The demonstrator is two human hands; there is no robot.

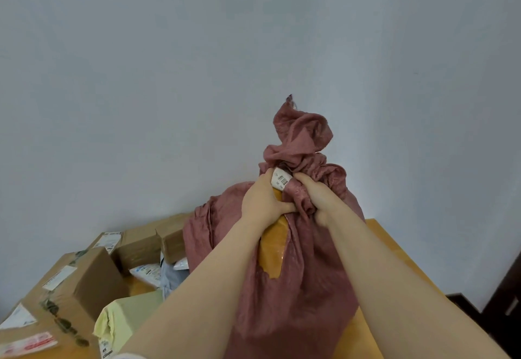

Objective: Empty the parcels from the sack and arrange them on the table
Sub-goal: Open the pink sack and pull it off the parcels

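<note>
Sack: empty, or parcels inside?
Not empty: a yellow parcel shows in the sack opening. The left hand grips the parcel, the right hand grips the sack. More inside: cannot tell.

A plain, pale grey-blue wall (197, 62) fills the upper and middle view; a tiny dark speck (415, 73) sits on it at the right; dark brown furniture (499, 296) stands at the lower right edge, partly cut off, its kind unclear.

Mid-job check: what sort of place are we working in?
Probably a small indoor parcel-sorting spot, perhaps a home or office room: labelled cardboard boxes piled on a wooden table, a stuffed pink sack, bare pale wall behind.
</note>
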